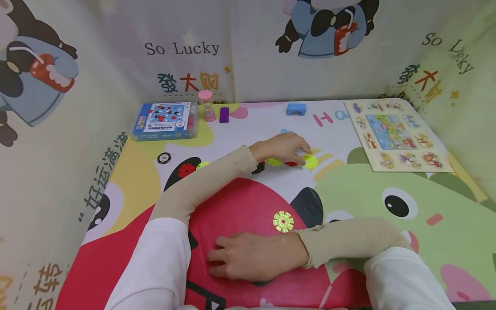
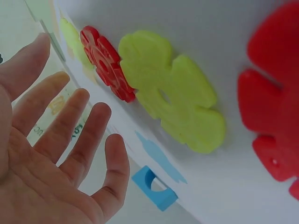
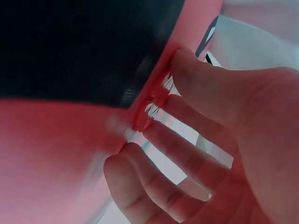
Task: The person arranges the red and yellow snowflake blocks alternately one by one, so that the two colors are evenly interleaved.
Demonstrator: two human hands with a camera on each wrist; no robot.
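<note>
My left hand (image 1: 284, 147) reaches over a row of flower-shaped plastic discs, with its fingers spread and nothing held in the left wrist view. Its thumb tip overlaps the edge of the yellow-green disc (image 1: 311, 162) at the row's right end. A red disc (image 2: 107, 65) and another yellow-green disc (image 2: 173, 93) lie beside it. Nearer my body, my right hand (image 1: 257, 257) is palm down on the red part of the table cover. A glossy red piece (image 3: 150, 109) shows between its thumb and fingers; I cannot tell whether they pinch it. A yellow disc (image 1: 283, 221) lies by the right wrist.
At the back left stand a boxed set (image 1: 165, 121), a pink-capped bottle (image 1: 207, 107) and a purple block (image 1: 224, 115). A blue arch block (image 1: 296, 109) is at the back. A picture puzzle board (image 1: 434, 146) lies right. A black chip (image 1: 164, 158) lies left.
</note>
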